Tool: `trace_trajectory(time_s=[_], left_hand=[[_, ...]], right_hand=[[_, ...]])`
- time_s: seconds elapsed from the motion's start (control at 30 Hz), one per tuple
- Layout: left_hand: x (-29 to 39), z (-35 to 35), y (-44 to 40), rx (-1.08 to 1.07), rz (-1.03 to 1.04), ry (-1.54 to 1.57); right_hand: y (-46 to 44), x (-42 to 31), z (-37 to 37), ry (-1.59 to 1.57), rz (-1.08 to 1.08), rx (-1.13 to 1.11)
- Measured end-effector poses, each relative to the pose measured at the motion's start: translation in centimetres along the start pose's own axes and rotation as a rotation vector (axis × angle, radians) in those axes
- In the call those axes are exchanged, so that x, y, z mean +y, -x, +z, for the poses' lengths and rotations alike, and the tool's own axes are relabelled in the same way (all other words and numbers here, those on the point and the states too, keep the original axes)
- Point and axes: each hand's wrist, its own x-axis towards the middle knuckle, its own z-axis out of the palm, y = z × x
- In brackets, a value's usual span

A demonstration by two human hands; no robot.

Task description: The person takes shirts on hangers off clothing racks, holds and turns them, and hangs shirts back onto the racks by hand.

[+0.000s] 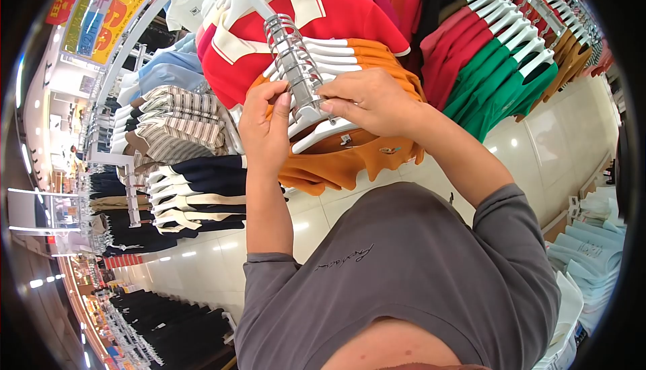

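Orange tops (350, 161) hang on white hangers (326, 134) from the front end of a metal display rail (306, 94). Metal hanger hooks (293, 53) are bunched along this rail. On its left side, my left hand (266, 124) is closed, thumb and index finger pinching at a hook near the rail end. From the right, my right hand (373, 104) reaches to the same end, its thumb and fingers closed on a hook. The exact grip of both hands is partly hidden by the fingers. Red tops with cream collars (252, 40) hang behind the orange ones.
Striped shirts (182, 121) and navy and cream tops (202, 188) hang at left. Green tops (498, 94) and pink-red ones hang at right. Pale blue clothes (589, 255) are at lower right, black garments (168, 323) at lower left. Tiled floor (538, 148) runs between the racks.
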Motion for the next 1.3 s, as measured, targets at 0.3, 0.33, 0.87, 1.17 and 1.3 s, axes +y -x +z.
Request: trace_trajectory(time_s=[0.3, 0.33, 0.87, 1.17, 1.3], left_hand=[[-1.6, -0.9, 3.3, 0.010, 0.026, -0.230], [-2.3, -1.0, 3.9, 0.010, 0.018, -0.228], [-11.7, -3.7, 8.8, -0.125, -0.503, -0.197], [-13.7, -5.6, 8.4, -0.068, -0.559, 0.012], [-16.0, -6.1, 5.8, -0.012, -0.645, 0.345]], right_hand=[[6.2, 3.2, -1.7, 0.140, 0.243, 0.102], [7.4, 3.7, -1.7, 0.241, 0.234, 0.134], [13.0, 7.8, 1.8, -0.095, 0.757, 0.230], [12.3, 9.3, 0.4, -0.491, 0.890, 0.364], [10.5, 12.0, 0.0, -0.538, 0.966, 0.428]])
